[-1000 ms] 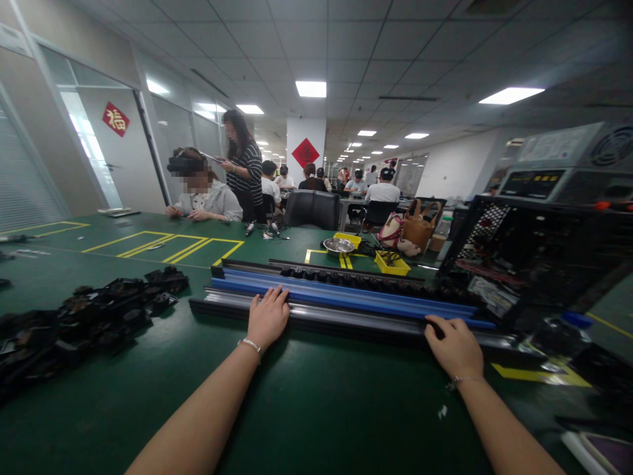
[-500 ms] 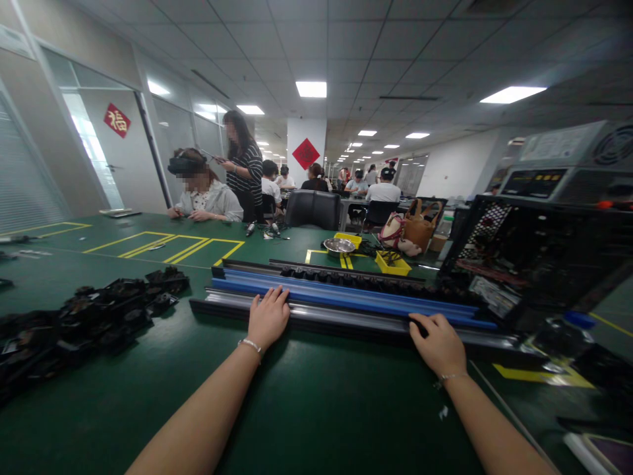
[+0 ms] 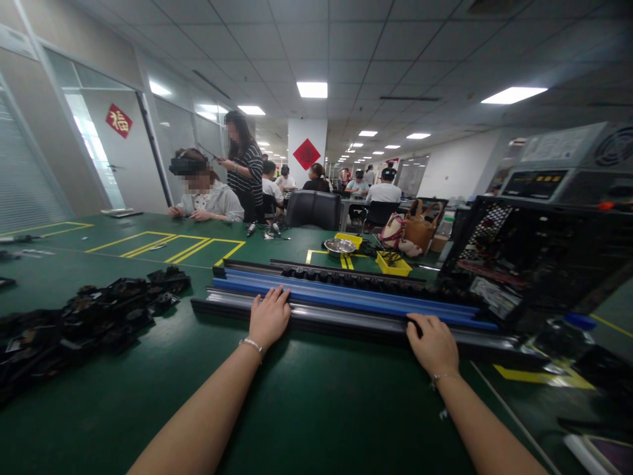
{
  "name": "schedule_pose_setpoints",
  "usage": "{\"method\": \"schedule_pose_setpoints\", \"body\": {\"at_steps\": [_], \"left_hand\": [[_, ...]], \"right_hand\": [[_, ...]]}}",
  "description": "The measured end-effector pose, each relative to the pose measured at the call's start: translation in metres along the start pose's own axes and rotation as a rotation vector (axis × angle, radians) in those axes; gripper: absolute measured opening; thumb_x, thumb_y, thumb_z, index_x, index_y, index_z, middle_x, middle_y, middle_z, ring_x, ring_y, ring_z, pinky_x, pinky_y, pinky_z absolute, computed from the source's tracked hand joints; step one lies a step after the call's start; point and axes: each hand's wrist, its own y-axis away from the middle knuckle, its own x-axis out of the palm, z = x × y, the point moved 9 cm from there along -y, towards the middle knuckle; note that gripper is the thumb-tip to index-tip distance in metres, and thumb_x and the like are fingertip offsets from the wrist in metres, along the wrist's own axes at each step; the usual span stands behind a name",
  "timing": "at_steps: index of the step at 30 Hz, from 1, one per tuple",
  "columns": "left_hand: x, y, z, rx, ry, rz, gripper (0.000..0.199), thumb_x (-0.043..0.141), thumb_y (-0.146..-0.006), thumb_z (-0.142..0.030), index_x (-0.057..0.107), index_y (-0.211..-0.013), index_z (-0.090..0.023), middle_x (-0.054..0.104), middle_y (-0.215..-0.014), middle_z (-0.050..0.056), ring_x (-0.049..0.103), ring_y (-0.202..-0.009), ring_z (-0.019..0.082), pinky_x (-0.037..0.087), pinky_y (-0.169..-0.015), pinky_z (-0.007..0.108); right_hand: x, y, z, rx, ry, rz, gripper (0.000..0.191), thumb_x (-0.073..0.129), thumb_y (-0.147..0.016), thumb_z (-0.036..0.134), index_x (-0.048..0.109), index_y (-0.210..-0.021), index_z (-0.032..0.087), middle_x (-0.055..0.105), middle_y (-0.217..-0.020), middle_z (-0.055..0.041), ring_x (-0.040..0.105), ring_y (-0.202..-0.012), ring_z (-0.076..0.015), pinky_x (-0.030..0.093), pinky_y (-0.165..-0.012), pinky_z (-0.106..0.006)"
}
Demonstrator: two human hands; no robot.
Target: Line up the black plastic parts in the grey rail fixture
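Observation:
A long black rail (image 3: 346, 318) with a shiny grey channel lies across the green table in front of me. My left hand (image 3: 270, 318) rests on its left part, fingers stretched out over the top. Farther right, my right hand (image 3: 434, 343) curls its fingers over the same rail, with the thumb at the near side; the fingertips are partly hidden. Just behind it runs a blue strip (image 3: 346, 293) set in a dark rail. Beyond that, a row of small black parts (image 3: 336, 276) sits along another rail.
A heap of black parts (image 3: 99, 316) covers the table's left. At right stand an open computer case (image 3: 524, 244) and a clear bottle with a blue cap (image 3: 558, 340). A metal bowl (image 3: 339, 246) and a yellow tray (image 3: 393, 265) lie behind the rails. A co-worker (image 3: 205, 191) sits across.
My right hand has shifted slightly left along the black rail. My left hand stays in place on it.

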Motion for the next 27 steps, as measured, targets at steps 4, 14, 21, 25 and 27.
{"method": "schedule_pose_setpoints", "body": {"at_steps": [4,14,21,25,27], "left_hand": [[0.0003,0.0005,0.0001,0.0,0.002,0.005,0.047,0.03,-0.086,-0.026,0.051,-0.128,-0.024,0.046,-0.138,0.003,0.04,-0.127,0.021,0.025,-0.106,0.047],[0.0027,0.0004,0.0002,0.007,0.015,0.005,0.047,0.028,-0.087,-0.027,0.05,-0.129,-0.025,0.045,-0.139,0.003,0.039,-0.128,0.021,0.024,-0.106,0.048],[0.0056,0.0004,0.0009,0.012,0.015,0.023,0.047,0.028,-0.088,-0.028,0.048,-0.13,-0.024,0.044,-0.14,0.003,0.039,-0.129,0.021,0.021,-0.108,0.048],[0.0045,0.0002,-0.0004,0.018,0.013,0.022,0.048,0.027,-0.088,-0.027,0.048,-0.13,-0.024,0.044,-0.14,0.004,0.039,-0.128,0.021,0.021,-0.108,0.048],[0.0036,0.0002,-0.001,0.019,0.013,0.021,0.048,0.027,-0.088,-0.027,0.049,-0.13,-0.024,0.044,-0.139,0.004,0.039,-0.128,0.021,0.022,-0.108,0.048]], "right_hand": [[0.0,0.0003,-0.0012,0.087,0.019,0.026,0.03,0.043,-0.082,0.031,0.066,-0.099,0.024,0.06,-0.09,-0.0065,0.052,-0.081,-0.0214,0.042,-0.075,-0.035],[0.0017,-0.0006,-0.0047,0.114,-0.051,0.058,0.031,0.043,-0.081,0.033,0.066,-0.099,0.024,0.061,-0.092,-0.0057,0.053,-0.084,-0.0208,0.042,-0.081,-0.034],[0.0021,-0.0007,0.0003,0.104,-0.097,0.092,0.033,0.042,-0.082,0.035,0.066,-0.102,0.025,0.062,-0.094,-0.0057,0.054,-0.086,-0.0206,0.042,-0.082,-0.035],[0.0009,-0.001,0.0023,0.092,-0.096,0.085,0.034,0.04,-0.082,0.035,0.066,-0.101,0.023,0.062,-0.095,-0.0068,0.054,-0.086,-0.0211,0.042,-0.082,-0.035],[0.0006,-0.0011,0.0026,0.085,-0.097,0.081,0.034,0.04,-0.083,0.035,0.066,-0.101,0.023,0.062,-0.096,-0.0071,0.054,-0.086,-0.0215,0.042,-0.081,-0.036]]}}
